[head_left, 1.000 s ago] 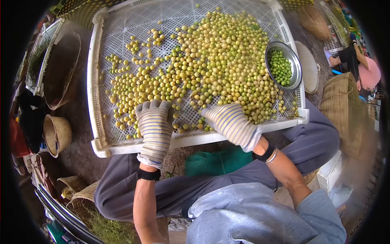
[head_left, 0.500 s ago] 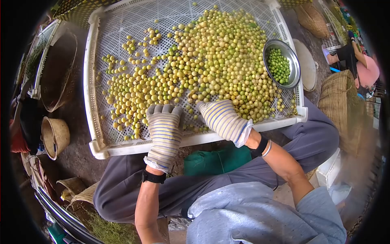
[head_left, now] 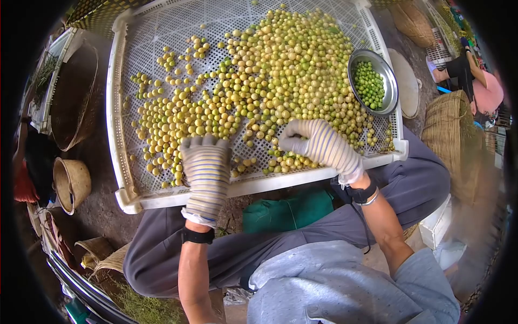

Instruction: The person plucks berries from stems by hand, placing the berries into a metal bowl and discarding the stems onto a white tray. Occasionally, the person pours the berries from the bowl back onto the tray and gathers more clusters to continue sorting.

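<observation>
A heap of small round yellow-green fruits (head_left: 294,70) covers much of a white perforated tray (head_left: 253,187) across my lap. My left hand (head_left: 206,167), in a striped knit glove, lies palm down on fruits near the tray's front edge, fingers forward and slightly apart. To its right, my right hand (head_left: 318,141) is raised just above the fruits in a matching glove. Its fingers curl into a pinch toward the thumb; whatever may be between them is hidden. A metal bowl (head_left: 392,81) of smaller, greener fruits (head_left: 368,86) stands at the tray's right side.
Woven baskets (head_left: 445,121) stand on the right, near a seated person in pink (head_left: 488,92). A tan bucket (head_left: 73,181) and a large dark round basket (head_left: 75,97) are on the left. Green cloth or sacking (head_left: 286,213) lies under the tray's front edge.
My right hand has moved right and its fingers have curled inward. My left hand has shifted slightly left. Fruits by the front edge between the hands have been rearranged.
</observation>
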A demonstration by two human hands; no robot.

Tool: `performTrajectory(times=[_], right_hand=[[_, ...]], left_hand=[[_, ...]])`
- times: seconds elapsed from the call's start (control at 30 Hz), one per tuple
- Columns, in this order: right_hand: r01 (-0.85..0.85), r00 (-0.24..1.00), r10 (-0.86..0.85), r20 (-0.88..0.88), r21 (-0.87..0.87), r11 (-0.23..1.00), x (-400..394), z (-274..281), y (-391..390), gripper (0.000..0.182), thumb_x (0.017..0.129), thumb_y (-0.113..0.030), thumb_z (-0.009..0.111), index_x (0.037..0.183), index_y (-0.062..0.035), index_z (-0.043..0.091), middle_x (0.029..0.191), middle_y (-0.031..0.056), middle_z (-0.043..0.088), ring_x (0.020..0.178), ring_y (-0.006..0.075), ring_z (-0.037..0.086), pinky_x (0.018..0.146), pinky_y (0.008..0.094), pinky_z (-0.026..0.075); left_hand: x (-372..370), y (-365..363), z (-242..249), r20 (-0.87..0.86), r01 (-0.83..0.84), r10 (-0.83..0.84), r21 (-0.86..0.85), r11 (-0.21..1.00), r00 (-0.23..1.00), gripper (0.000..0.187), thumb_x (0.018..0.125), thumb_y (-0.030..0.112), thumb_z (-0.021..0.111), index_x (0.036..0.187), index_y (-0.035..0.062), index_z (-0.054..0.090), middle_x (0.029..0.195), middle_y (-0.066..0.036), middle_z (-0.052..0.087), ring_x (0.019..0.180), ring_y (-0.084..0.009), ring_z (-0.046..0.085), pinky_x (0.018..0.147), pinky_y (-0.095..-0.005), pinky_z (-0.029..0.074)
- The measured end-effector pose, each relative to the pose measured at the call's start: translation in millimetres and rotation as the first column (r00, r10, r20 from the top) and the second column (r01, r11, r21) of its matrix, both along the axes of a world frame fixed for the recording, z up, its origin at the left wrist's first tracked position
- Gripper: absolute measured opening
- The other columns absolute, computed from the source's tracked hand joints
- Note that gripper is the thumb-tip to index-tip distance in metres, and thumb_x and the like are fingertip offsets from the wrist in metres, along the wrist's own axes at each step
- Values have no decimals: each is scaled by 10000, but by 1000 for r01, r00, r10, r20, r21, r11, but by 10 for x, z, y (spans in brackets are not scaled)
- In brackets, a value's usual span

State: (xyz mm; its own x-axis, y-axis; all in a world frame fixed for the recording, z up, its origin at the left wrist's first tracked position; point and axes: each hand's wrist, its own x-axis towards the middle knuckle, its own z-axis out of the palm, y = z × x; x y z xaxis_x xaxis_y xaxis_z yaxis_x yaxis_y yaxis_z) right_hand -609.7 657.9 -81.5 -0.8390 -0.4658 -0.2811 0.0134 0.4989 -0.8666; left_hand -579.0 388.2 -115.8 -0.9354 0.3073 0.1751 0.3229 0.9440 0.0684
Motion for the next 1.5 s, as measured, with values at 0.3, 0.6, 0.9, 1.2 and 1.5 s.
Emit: performTrajectory(times=[0.3,0.6,0.9,1.2,1.5], right_hand=[[38,949,111,-296,453,890,162,-75,4,210,893,-307,698,989,-128,751,832,143,732,733,325,708,711,416,556],[115,943,136,-305,679,725,161,-92,-98,298,899,-321,676,1035,-62,623,696,165,681,647,362,681,583,487,520],[396,863,-83,-499,565,724,-287,-100,10,236,936,-306,630,1028,-91,667,705,170,692,662,356,695,612,487,536],[232,846,36,-532,430,873,-524,-65,-285,281,938,-320,625,1128,-120,681,701,128,694,681,317,693,650,474,535],[-130,925,311,-217,589,798,-738,92,-7,228,913,-327,663,936,-113,736,797,145,719,756,344,702,732,475,544]], left_hand=[[122,466,111,79,345,-361,161,925,929,208,797,199,744,1000,246,741,872,-30,642,939,-294,618,950,-472,441],[-215,252,275,131,35,-64,216,976,989,232,826,155,716,1058,142,716,960,-79,677,963,-312,617,891,-484,434],[-570,703,210,169,326,-342,119,938,924,485,825,141,695,1302,144,607,1305,-143,589,1223,-347,550,1015,-478,446],[-798,352,841,619,176,32,-273,946,784,354,891,233,691,1237,164,650,1219,-159,596,1140,-344,571,956,-476,462],[-1193,397,486,412,243,-97,-318,917,906,296,896,154,677,1192,143,670,1234,-137,632,1200,-341,574,1028,-514,453]])
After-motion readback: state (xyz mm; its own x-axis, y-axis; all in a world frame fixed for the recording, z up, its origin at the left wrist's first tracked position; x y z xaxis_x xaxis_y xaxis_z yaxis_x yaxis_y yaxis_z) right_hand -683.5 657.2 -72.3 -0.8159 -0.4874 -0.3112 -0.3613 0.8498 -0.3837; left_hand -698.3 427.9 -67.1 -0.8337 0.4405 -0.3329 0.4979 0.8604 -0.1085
